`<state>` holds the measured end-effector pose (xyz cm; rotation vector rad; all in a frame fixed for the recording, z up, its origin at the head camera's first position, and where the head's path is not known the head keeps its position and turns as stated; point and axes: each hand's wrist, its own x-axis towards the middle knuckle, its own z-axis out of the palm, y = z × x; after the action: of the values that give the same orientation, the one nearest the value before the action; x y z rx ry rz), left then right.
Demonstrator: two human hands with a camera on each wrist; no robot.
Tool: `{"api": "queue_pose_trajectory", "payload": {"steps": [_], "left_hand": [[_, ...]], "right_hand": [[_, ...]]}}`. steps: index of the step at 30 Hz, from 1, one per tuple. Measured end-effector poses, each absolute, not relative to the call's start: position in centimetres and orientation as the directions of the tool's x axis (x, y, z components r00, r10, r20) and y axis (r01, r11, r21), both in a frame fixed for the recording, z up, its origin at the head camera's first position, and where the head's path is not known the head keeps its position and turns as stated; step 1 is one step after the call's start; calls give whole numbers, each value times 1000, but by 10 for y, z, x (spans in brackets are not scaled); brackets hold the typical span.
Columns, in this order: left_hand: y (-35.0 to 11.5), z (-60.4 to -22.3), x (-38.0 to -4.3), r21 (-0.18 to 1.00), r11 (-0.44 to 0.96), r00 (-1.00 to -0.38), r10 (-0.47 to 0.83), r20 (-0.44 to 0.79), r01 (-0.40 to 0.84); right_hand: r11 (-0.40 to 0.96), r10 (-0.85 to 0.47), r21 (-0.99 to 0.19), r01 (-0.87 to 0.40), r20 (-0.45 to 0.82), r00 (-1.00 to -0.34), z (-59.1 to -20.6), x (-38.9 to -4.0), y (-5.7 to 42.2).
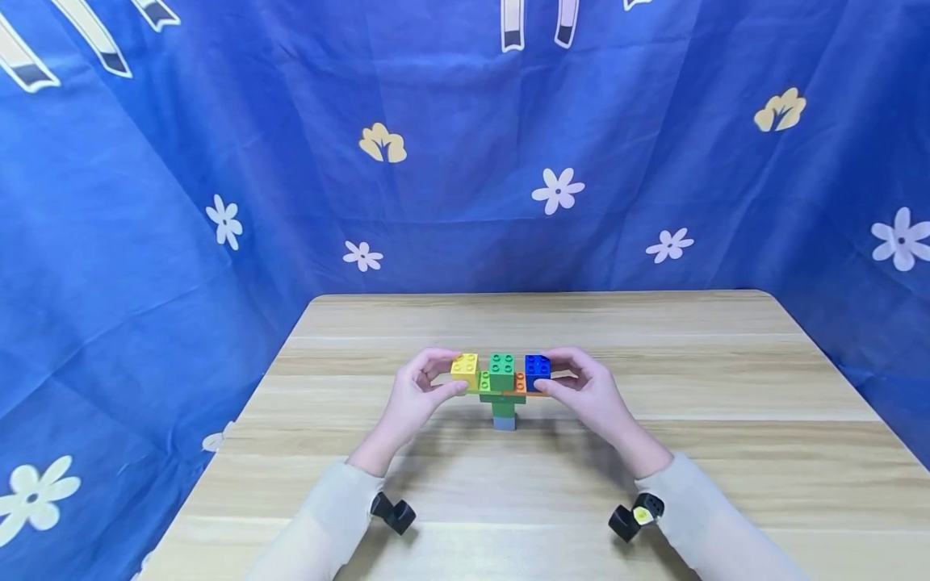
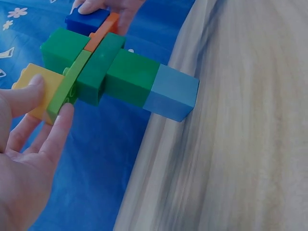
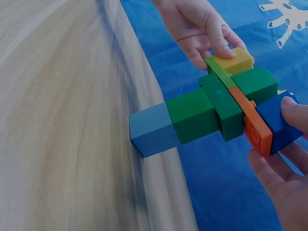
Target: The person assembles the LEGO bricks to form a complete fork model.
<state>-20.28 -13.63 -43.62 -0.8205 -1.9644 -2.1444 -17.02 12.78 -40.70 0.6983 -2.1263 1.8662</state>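
A T-shaped toy-brick build is upright in front of me. Its foot is a light blue brick (image 2: 173, 91), with a green brick (image 3: 192, 115) above it and a long dark green brick (image 2: 100, 70) across that. A lime plate (image 2: 70, 84) and an orange plate (image 3: 251, 120) form the arms. On top sit a yellow brick (image 1: 465, 369), a green brick (image 1: 502, 373) and a dark blue brick (image 1: 538, 369). My left hand (image 1: 417, 391) pinches the yellow brick at the left end; my right hand (image 1: 588, 391) pinches the dark blue brick at the right end. Whether the foot touches the table is unclear.
The wooden table (image 1: 501, 500) has rounded far corners. Behind it and along its sides hangs a blue cloth (image 1: 450, 210) with flower prints. A dark wrist device (image 1: 392, 512) is on the left sleeve and another device (image 1: 635, 516) on the right.
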Motion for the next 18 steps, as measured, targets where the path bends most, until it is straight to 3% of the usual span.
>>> {"api": "queue_pose_trajectory", "payload": {"steps": [18], "left_hand": [[-135,-434,-200,891,-125,-853,260,453,436]], "right_hand": [[35,-186,-870,-492,478,-859,-413,-170,130]]}}
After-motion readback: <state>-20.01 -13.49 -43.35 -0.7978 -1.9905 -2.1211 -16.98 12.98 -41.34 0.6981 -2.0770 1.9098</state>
